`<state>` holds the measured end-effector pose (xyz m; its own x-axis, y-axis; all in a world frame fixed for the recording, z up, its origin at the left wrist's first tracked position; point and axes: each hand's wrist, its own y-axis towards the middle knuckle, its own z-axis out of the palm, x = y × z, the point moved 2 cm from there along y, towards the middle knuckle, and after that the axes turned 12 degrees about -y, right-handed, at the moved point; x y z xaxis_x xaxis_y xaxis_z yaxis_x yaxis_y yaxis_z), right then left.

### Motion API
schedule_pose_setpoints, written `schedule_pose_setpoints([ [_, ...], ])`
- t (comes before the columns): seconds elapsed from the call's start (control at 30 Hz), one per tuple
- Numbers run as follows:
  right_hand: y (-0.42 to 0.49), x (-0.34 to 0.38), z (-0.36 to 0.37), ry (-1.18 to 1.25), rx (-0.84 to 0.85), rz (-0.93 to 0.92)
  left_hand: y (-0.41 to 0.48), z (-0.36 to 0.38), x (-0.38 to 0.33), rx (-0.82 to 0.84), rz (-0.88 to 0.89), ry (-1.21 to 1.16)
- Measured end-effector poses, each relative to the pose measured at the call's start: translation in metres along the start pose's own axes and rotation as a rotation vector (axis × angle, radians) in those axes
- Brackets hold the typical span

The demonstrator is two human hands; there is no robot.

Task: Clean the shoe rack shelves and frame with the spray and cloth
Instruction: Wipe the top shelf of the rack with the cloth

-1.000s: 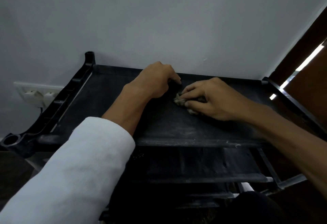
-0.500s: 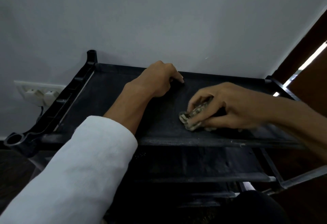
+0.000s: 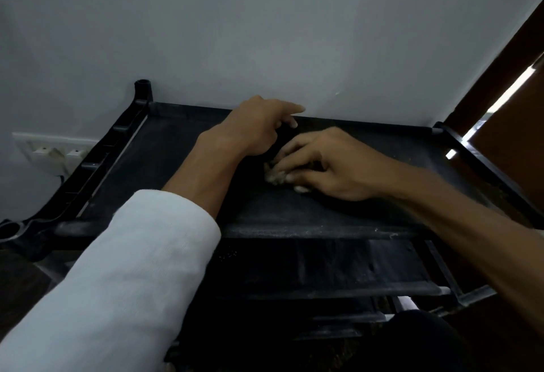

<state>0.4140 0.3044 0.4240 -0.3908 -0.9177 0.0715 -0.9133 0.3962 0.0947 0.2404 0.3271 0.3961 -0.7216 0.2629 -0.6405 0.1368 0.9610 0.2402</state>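
Observation:
The black shoe rack's top shelf [image 3: 176, 165] stretches across the view, dusty along its front edge. My right hand [image 3: 326, 162] presses a small crumpled cloth [image 3: 273, 176] onto the middle of the shelf, fingers curled over it. My left hand [image 3: 259, 124] hovers at the shelf's back edge just beside the right hand, its index finger pointing right and the other fingers loosely bent, holding nothing. No spray bottle is in view.
A black plastic side frame [image 3: 97, 162] with round post sockets runs along the rack's left. Lower shelves [image 3: 323, 271] sit beneath. A white wall socket [image 3: 50, 151] is on the left wall. A brown door [image 3: 512, 101] stands at the right.
My right hand slid the cloth back from the shelf's front edge toward the middle. My left hand lifted and its index finger straightened to the right.

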Motion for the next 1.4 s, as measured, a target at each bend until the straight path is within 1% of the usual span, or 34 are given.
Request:
schedule_pose_setpoints([
  [0.07,-0.014,0.01,0.0,0.087,0.027,-0.054,-0.001,0.0,0.002,0.014,-0.004,-0.027],
  [0.17,-0.037,0.012,-0.009,0.106,0.037,-0.123,-0.001,0.002,0.003,0.018,-0.012,-0.038],
  [0.3,-0.059,-0.001,-0.024,0.185,0.125,-0.116,0.001,0.003,0.002,0.014,-0.022,-0.037],
  [0.4,-0.066,-0.011,-0.032,0.2,0.186,-0.12,0.001,0.003,0.002,0.01,-0.024,-0.042],
  [0.53,-0.078,-0.027,-0.038,0.22,0.241,-0.076,0.001,0.004,0.002,0.015,-0.021,-0.027],
  [0.67,-0.104,-0.05,-0.046,0.206,0.244,0.046,0.0,0.002,-0.001,0.02,-0.027,-0.013],
  [0.77,-0.127,-0.066,-0.051,0.128,0.215,0.184,-0.001,0.002,-0.003,0.017,-0.026,0.008],
  [0.9,-0.154,-0.085,-0.052,-0.012,0.107,0.318,-0.003,0.0,-0.008,0.001,-0.034,0.058],
  [1.0,-0.168,-0.088,-0.052,-0.085,-0.019,0.409,-0.008,0.0,-0.019,-0.007,-0.023,0.137],
  [1.07,-0.172,-0.086,-0.053,-0.129,-0.135,0.458,-0.011,0.002,-0.034,-0.038,0.005,0.203],
  [1.13,-0.17,-0.081,-0.053,-0.14,-0.227,0.47,-0.01,0.009,-0.057,-0.057,0.059,0.267],
  [1.17,-0.167,-0.078,-0.053,-0.135,-0.239,0.457,-0.007,0.015,-0.069,-0.054,0.089,0.285],
  [1.2,-0.162,-0.074,-0.051,-0.132,-0.225,0.433,-0.002,0.022,-0.081,-0.043,0.12,0.288],
  [1.27,-0.15,-0.065,-0.046,-0.129,-0.141,0.379,0.009,0.036,-0.1,-0.02,0.166,0.28],
  [1.33,-0.137,-0.058,-0.037,-0.121,-0.034,0.323,0.017,0.046,-0.105,-0.008,0.176,0.292],
  [1.4,-0.128,-0.06,-0.031,-0.134,0.018,0.295,0.021,0.053,-0.1,0.006,0.167,0.312],
])
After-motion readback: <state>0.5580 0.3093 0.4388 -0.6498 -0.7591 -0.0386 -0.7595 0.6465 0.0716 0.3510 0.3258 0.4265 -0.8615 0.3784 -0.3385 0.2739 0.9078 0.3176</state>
